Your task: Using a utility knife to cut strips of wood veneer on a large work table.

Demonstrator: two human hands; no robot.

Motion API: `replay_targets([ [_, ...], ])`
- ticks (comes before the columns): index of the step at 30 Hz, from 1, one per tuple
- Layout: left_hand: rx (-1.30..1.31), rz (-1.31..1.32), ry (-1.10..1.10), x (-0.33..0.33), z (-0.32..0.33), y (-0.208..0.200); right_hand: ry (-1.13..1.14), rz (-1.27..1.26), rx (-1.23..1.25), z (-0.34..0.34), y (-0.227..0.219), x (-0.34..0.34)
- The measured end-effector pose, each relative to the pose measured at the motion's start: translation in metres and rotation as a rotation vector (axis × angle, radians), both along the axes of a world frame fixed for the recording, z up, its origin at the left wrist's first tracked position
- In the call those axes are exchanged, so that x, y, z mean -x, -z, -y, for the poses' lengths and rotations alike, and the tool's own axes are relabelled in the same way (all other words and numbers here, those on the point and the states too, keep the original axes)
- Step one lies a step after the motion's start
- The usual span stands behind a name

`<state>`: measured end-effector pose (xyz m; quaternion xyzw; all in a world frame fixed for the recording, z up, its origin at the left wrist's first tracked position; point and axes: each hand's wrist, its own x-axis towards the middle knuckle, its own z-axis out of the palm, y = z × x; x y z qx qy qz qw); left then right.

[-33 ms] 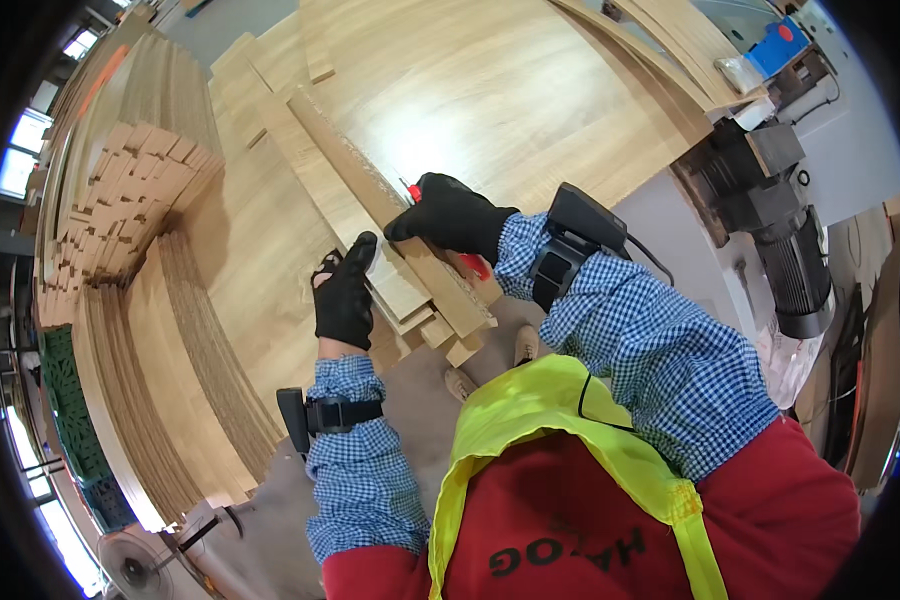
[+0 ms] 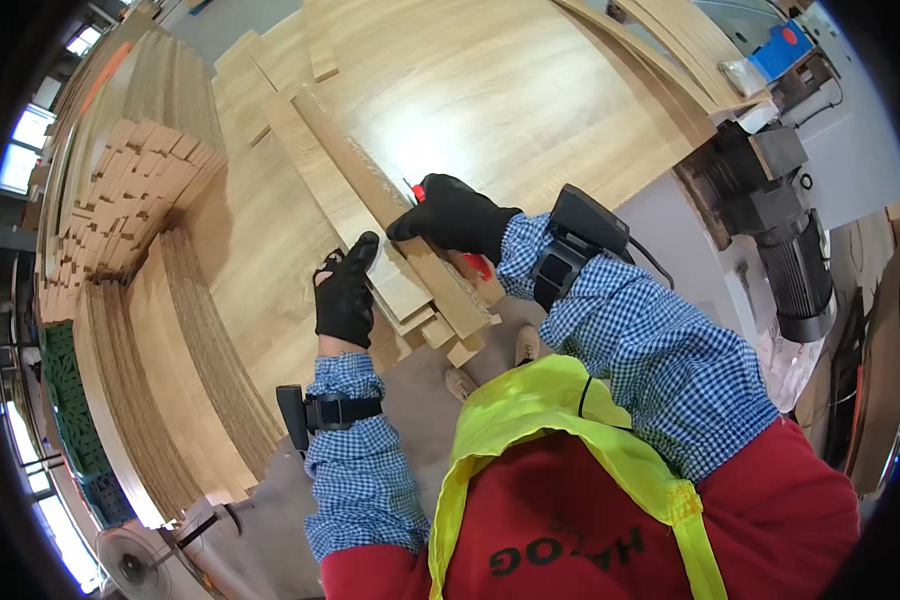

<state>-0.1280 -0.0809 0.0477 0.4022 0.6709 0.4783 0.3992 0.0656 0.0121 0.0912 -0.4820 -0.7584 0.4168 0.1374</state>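
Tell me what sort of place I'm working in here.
Most likely a woodworking or furniture workshop: stacked cut boards rise at the left, long wood strips lie in front of the person, and a dark, ribbed motor sits at the right.

The pale wood panel glares white in 1 spot — windows far left of it blow out, fisheye curving its surroundings.

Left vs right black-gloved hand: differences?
The right black-gloved hand grips a red tool; the left black-gloved hand shows no tool, its thumb over a pale wood-grain plank.
Bare skin shows at the left hand's wrist; the right hand meets its blue-checked sleeve.
Both wear black gloves.
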Motion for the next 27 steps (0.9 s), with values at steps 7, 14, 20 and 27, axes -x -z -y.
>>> replay_targets([
  [7, -0.261, -0.103, 0.249, 0.008, -0.013, 0.035, -0.136, -0.072, 0.285, -0.038, 0.018, 0.008],
  [14, -0.144, 0.543, 0.010, -0.007, -0.051, -0.055, -0.083, -0.624, 0.728, -0.074, -0.008, -0.021],
  [20, -0.222, 0.772, -0.065, -0.006, -0.055, -0.108, -0.106, -0.964, 0.946, -0.047, -0.074, -0.012],
  [27, -0.264, 0.875, -0.103, -0.041, -0.069, -0.121, -0.020, -0.978, 0.922, -0.064, -0.067, -0.035],
])
